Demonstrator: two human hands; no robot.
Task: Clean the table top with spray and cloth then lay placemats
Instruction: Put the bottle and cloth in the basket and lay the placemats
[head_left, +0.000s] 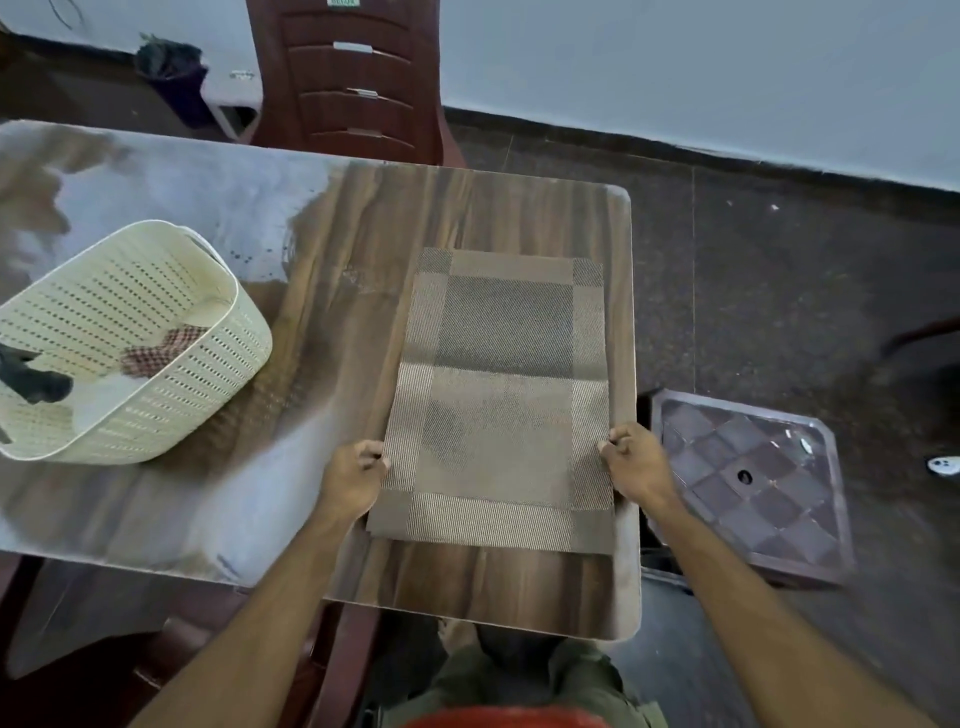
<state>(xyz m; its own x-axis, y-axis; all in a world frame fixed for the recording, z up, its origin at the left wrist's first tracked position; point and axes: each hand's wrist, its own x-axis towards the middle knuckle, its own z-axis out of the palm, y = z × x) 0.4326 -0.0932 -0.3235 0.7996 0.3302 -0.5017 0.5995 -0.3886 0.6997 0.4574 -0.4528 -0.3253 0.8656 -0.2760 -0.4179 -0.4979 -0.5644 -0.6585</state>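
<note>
At the right end of the wood-grain desk (363, 249), a woven brown placemat (501, 395) lies flat, long side running away from the person, its right edge close to the desk's right rim. More than one mat edge shows at the near left corner; a stack, count unclear.

Left hand (353, 478): grip curled, fingers pinching the placemat's left edge near its near corner. Right hand (636, 465): grip curled likewise, pinching the right edge at about the same level. Mat spans between the two hands; both forearms reach in from the near side.

Left part of the desk: cream perforated plastic basket (156, 332), well apart from the mat. Inside it a checked cloth (166, 351) and a dark object (31, 382), too blurred to name. Desk surface there looks pale and glary.

Beyond the desk's far edge, a dark red plastic chair (348, 83). On the floor to the right, just beside the desk, a dark red plastic stool (748, 483) with a chequered top.
</note>
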